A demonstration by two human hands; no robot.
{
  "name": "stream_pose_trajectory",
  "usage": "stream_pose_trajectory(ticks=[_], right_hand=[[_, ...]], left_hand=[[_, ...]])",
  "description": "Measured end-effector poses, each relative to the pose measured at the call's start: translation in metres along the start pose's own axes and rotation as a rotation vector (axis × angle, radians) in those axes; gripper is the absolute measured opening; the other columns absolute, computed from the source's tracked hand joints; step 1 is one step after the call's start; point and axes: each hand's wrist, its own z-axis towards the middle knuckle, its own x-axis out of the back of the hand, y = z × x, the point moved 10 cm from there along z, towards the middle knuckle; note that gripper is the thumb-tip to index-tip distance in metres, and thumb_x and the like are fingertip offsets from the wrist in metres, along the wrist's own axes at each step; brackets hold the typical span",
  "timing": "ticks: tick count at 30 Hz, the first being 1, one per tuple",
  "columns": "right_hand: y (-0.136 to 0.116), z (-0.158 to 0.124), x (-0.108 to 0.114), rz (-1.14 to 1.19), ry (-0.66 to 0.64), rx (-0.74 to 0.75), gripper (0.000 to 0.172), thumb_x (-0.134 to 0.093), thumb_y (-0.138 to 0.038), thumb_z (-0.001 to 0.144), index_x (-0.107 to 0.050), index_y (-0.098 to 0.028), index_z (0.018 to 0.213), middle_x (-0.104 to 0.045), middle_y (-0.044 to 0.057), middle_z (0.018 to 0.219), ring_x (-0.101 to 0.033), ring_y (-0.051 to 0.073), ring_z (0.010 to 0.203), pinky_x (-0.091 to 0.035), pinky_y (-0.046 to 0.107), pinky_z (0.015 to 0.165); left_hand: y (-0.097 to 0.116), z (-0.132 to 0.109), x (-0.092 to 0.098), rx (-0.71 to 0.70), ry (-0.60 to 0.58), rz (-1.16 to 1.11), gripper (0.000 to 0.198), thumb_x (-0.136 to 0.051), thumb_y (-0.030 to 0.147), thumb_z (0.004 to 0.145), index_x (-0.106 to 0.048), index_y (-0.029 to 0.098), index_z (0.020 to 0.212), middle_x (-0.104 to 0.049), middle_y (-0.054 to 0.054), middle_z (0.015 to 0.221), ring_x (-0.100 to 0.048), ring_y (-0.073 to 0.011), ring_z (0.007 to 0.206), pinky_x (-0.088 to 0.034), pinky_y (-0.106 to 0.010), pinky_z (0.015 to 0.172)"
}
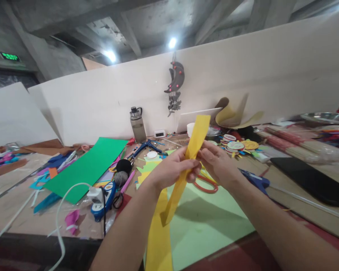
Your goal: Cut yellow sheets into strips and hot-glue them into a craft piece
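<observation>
A long yellow strip [200, 130] stands tilted in front of me, its upper end raised and its lower end reaching down over the sheet. My left hand [171, 168] is closed around its middle, thumb across the front. At the strip's right edge, the fingers of my right hand [219, 163] pinch it beside the left fingertips. Below lies a pale green sheet [209, 229] with a second, wider yellow strip [159, 244] along its left side. Scissors with orange-red handles [205, 190] rest under my hands, their blades hidden.
A green sheet [87, 165], a blue power strip [109, 199] with a white cable, and a bottle [137, 126] are on the left. A blue glue gun [254, 178] and a black flat object [310, 180] lie right. Scraps and round badges [235, 146] sit behind.
</observation>
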Motion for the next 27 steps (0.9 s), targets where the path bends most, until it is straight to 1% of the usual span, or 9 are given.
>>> stream_pose_trajectory(ticks=[5, 9, 13, 15, 17, 21, 23, 25, 27], right_hand=[[-0.011, -0.004, 0.008, -0.017, 0.069, -0.04, 0.028, -0.065, -0.042, 0.077, -0.068, -0.023, 0.097, -0.071, 0.004, 0.091, -0.066, 0.019, 0.08, -0.055, 0.034, 0.071], [-0.009, -0.006, 0.016, 0.059, 0.164, -0.074, 0.02, -0.07, -0.036, 0.073, -0.069, -0.021, 0.087, -0.069, 0.001, 0.078, -0.065, 0.015, 0.067, -0.054, 0.028, 0.06], [-0.014, -0.002, 0.018, 0.041, 0.154, -0.04, 0.018, -0.07, -0.035, 0.073, -0.069, -0.024, 0.087, -0.068, 0.001, 0.077, -0.063, 0.015, 0.065, -0.054, 0.028, 0.058], [-0.022, 0.001, 0.019, 0.037, 0.139, 0.008, 0.019, -0.069, -0.037, 0.073, -0.069, -0.026, 0.089, -0.068, 0.0, 0.077, -0.062, 0.015, 0.065, -0.054, 0.029, 0.06], [-0.026, 0.003, 0.019, 0.024, 0.128, 0.028, 0.02, -0.07, -0.038, 0.073, -0.069, -0.027, 0.09, -0.069, -0.001, 0.078, -0.062, 0.015, 0.066, -0.054, 0.031, 0.063], [-0.022, 0.003, 0.02, -0.057, 0.151, 0.001, 0.018, -0.072, -0.034, 0.07, -0.066, -0.024, 0.084, -0.068, -0.001, 0.075, -0.063, 0.015, 0.068, -0.054, 0.03, 0.066], [-0.022, 0.001, 0.022, -0.1, 0.179, 0.021, 0.031, -0.074, -0.031, 0.068, -0.061, -0.024, 0.095, -0.066, -0.001, 0.078, -0.063, 0.014, 0.068, -0.054, 0.028, 0.064], [-0.027, -0.002, 0.024, -0.177, 0.201, 0.087, 0.056, -0.077, -0.028, 0.065, -0.05, -0.028, 0.115, -0.064, 0.0, 0.091, -0.062, 0.015, 0.074, -0.054, 0.028, 0.065], [-0.035, -0.005, 0.025, -0.303, 0.206, 0.159, 0.068, -0.077, -0.028, 0.065, -0.043, -0.031, 0.124, -0.06, 0.003, 0.106, -0.062, 0.016, 0.082, -0.054, 0.03, 0.068]], left_hand=[[0.002, 0.003, -0.013, -0.047, -0.013, 0.233, 0.024, -0.058, 0.037, 0.081, -0.05, 0.017, 0.093, -0.053, 0.001, 0.069, -0.047, -0.0061, 0.051, -0.039, -0.02, 0.051], [0.004, 0.007, -0.013, -0.101, 0.084, 0.364, 0.022, -0.048, 0.04, 0.086, -0.048, 0.018, 0.087, -0.05, 0.002, 0.068, -0.042, -0.0065, 0.05, -0.034, -0.02, 0.048], [0.026, 0.007, -0.008, -0.17, 0.144, 0.661, 0.027, -0.039, 0.039, 0.09, -0.051, 0.018, 0.077, -0.052, 0.001, 0.064, -0.043, -0.0087, 0.053, -0.032, -0.022, 0.052], [0.038, 0.006, -0.01, -0.192, 0.077, 0.828, 0.029, -0.039, 0.036, 0.091, -0.054, 0.018, 0.072, -0.053, 0.0, 0.063, -0.045, -0.0102, 0.056, -0.033, -0.022, 0.054], [0.046, 0.004, -0.006, -0.186, 0.021, 0.901, 0.025, -0.039, 0.032, 0.091, -0.058, 0.019, 0.081, -0.056, -0.001, 0.066, -0.047, -0.0112, 0.059, -0.033, -0.022, 0.055], [0.039, 0.001, 0.006, -0.089, -0.051, 1.028, 0.029, -0.034, 0.031, 0.093, -0.058, 0.018, 0.083, -0.054, 0.0, 0.067, -0.047, -0.0112, 0.06, -0.034, -0.022, 0.058], [0.033, 0.0, 0.013, -0.048, -0.052, 1.102, 0.032, -0.03, 0.033, 0.093, -0.055, 0.018, 0.08, -0.053, 0.001, 0.067, -0.047, -0.011, 0.062, -0.035, -0.023, 0.061], [0.026, -0.002, 0.02, 0.001, -0.033, 1.177, 0.033, -0.029, 0.034, 0.094, -0.053, 0.017, 0.079, -0.053, 0.001, 0.069, -0.047, -0.0112, 0.065, -0.035, -0.023, 0.063], [0.024, -0.004, 0.029, 0.036, 0.014, 1.249, 0.032, -0.031, 0.036, 0.093, -0.053, 0.017, 0.08, -0.055, 0.0, 0.072, -0.049, -0.0122, 0.067, -0.035, -0.024, 0.064]])
